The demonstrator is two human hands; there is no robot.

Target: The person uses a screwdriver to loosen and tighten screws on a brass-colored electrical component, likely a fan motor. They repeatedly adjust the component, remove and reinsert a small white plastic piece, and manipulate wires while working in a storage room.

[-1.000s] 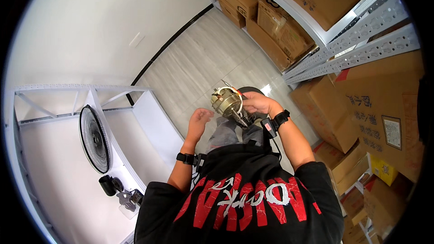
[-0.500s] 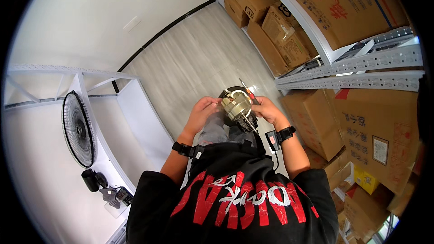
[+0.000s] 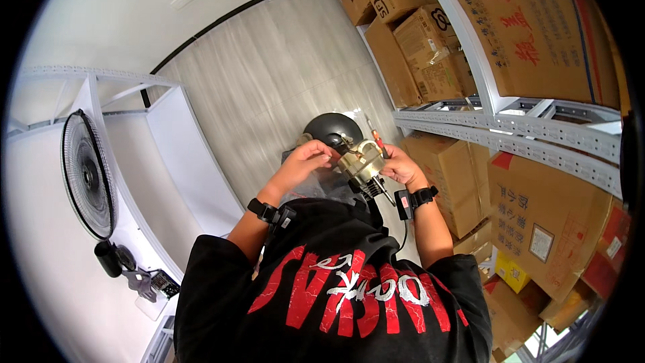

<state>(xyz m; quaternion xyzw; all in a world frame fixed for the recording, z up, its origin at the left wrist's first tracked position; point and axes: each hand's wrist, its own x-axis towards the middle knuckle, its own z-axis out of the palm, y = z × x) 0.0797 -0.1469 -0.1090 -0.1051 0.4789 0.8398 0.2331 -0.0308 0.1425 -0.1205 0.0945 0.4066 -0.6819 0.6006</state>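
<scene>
The person held a small fan motor [image 3: 363, 161] up in front of the chest, over the pale wood floor [image 3: 269, 87]. The motor was gold and silver, and a thin black cord [image 3: 404, 232] hung down from it. The left hand [image 3: 310, 160] was curled against the left side of the motor, fingers bent and touching it. The right hand [image 3: 401, 167] gripped the right side of the motor, and a screwdriver with a red handle [image 3: 375, 136] stuck up from that hand, just above the motor. Right behind the motor sat a round black cover [image 3: 334, 129], close to the left hand. Both wrists had black bands. Far to the left of the motor, a black fan grille [image 3: 87, 175] leaned on a white table [image 3: 47, 282], and some small dark parts [image 3: 127, 269] lay near it. To the right of the motor stood a grey metal shelf [image 3: 524, 134] packed with brown cardboard boxes [image 3: 537, 222].
</scene>
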